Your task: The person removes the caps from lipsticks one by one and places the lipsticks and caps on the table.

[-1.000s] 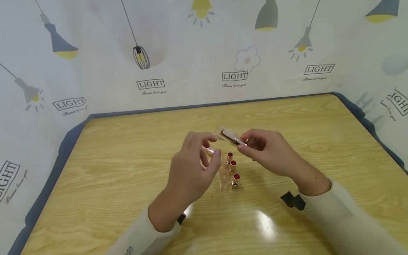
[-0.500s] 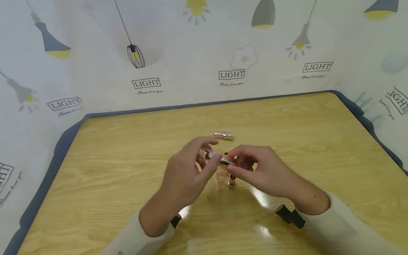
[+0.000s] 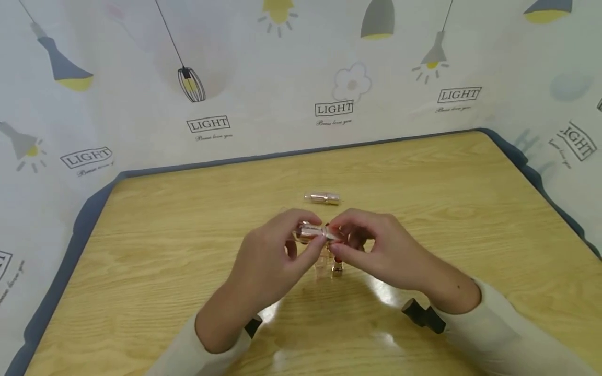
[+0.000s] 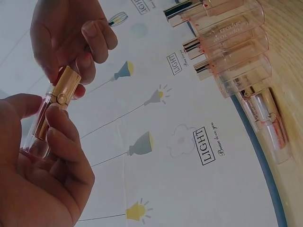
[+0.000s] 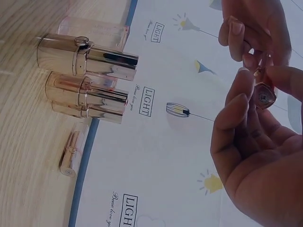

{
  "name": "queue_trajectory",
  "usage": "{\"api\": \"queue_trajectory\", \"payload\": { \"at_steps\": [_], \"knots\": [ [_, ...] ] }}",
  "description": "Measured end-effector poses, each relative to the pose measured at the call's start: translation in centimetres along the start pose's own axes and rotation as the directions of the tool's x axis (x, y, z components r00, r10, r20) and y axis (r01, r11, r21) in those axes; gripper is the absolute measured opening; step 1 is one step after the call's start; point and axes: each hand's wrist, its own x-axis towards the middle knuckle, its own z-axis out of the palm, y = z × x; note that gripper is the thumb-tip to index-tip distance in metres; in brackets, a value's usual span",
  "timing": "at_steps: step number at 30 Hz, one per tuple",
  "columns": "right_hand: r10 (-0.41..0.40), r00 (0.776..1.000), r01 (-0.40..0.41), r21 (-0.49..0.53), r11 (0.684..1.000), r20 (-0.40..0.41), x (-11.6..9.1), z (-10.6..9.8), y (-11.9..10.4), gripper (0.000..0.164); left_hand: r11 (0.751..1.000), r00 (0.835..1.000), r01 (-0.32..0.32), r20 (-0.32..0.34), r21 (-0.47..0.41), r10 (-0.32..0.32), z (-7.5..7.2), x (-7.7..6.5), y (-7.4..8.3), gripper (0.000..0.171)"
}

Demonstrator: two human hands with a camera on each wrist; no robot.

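My left hand grips a lipstick by its clear cap, held roughly level above the table. At the other end, the fingers and thumb of my right hand pinch the gold base. In the left wrist view the cap surrounds the slim gold tube, right up to the wider base. The right wrist view shows the base's end face between the fingertips. Below the hands stand three uncapped lipsticks, the nearest lipstick showing a red top; my right hand mostly hides the others.
Several clear caps stand in a row beside the uncapped lipsticks. Farther back, a capped lipstick lies on its side on the wooden table. A printed wall covering rises behind the table's far edge.
The right hand has laid a capped lipstick down at the back, then come nearer and taken the base of the lipstick in the left hand. The left hand has shifted slightly left.
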Motion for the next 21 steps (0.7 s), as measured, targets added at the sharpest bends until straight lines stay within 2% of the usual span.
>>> {"api": "queue_trajectory", "payload": {
  "at_steps": [6,11,17,21],
  "knots": [
    [-0.008,1.0,0.008,0.019,1.0,-0.005,0.1,0.6,0.2,0.021,1.0,0.999,-0.019,-0.036,-0.001,0.019,0.1,-0.4,0.3,0.02],
    [-0.06,0.998,0.06,0.02,0.998,-0.013,0.3,0.7,0.1,0.018,0.999,0.998,-0.042,-0.055,-0.013,0.041,-0.1,-0.4,0.3,0.02],
    [-0.057,0.998,0.058,0.063,0.996,-0.013,-0.2,0.2,-0.1,0.018,0.995,0.996,-0.057,-0.069,-0.085,0.052,0.2,-0.3,0.5,0.019],
    [-0.065,0.998,0.067,0.107,0.992,-0.016,-0.4,-0.3,-0.3,0.02,0.987,0.992,-0.09,-0.103,-0.132,0.077,0.4,-0.1,0.7,0.02]
  ]
}}
